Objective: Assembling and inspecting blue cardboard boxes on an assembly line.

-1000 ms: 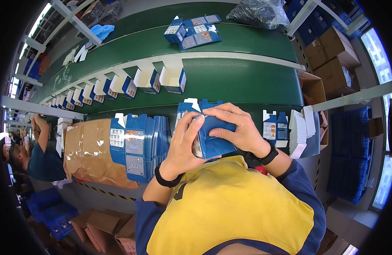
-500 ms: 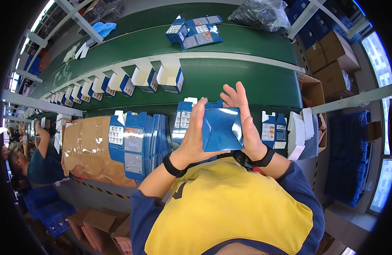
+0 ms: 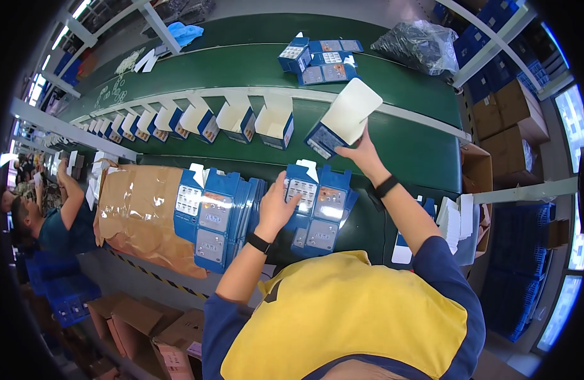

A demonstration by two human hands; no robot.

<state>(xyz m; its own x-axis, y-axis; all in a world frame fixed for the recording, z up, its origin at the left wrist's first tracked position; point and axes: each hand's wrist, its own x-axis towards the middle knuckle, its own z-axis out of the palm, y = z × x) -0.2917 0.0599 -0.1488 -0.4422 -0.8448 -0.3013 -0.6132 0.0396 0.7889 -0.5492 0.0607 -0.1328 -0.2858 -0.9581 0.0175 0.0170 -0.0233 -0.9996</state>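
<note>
Box (image 3: 349, 117) is tilted over the green belt, white inside showing, pinched thumb-to-fingers in my right hand (image 3: 366, 155), its flap overlapping the white rail (image 3: 418, 118) in view. Left hand (image 3: 276, 206) is half open at the left edge of the flat cartons (image 3: 323, 206), can't tell if gripping. Bare green belt (image 3: 425, 152) runs right to its end; left, past a gap, white-lined open boxes (image 3: 274, 125) stand in a row.

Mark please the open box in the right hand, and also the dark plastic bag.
Open box (image 3: 346, 116): head view, on its white inner surface.
Dark plastic bag (image 3: 415, 48): head view, on its crumpled middle.
</note>
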